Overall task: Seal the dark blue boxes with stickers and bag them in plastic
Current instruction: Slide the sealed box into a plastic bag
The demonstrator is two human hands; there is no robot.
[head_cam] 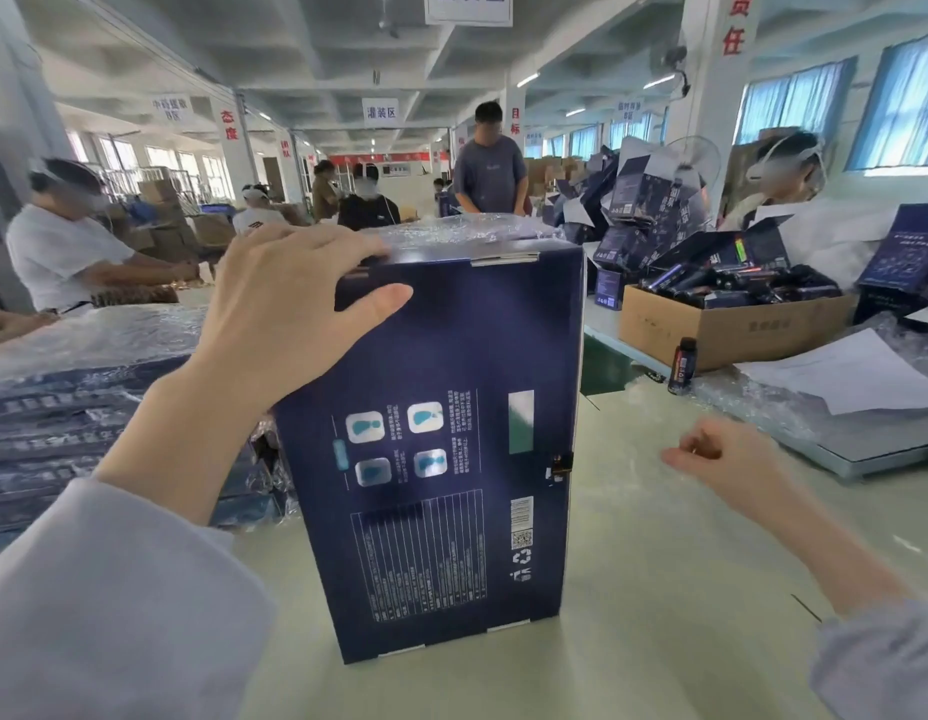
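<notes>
One tall, matte cardboard box (pixel 431 407)

Blue-curtained windows (pixel 903 103), perhaps concrete ceiling (pixel 295 44)

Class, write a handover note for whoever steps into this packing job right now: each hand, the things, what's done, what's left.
Left hand grips the top left corner of the dark blue box, fingers over the top, thumb on the near face.
Right hand is off the box, above the table, fingers curled; whether it pinches anything is unclear.
The box stands upright, unbagged; a small sticker-like patch sits on its right edge.
Done: bagged boxes stacked at left.
Left: confirm the seal, bag this box.
</notes>
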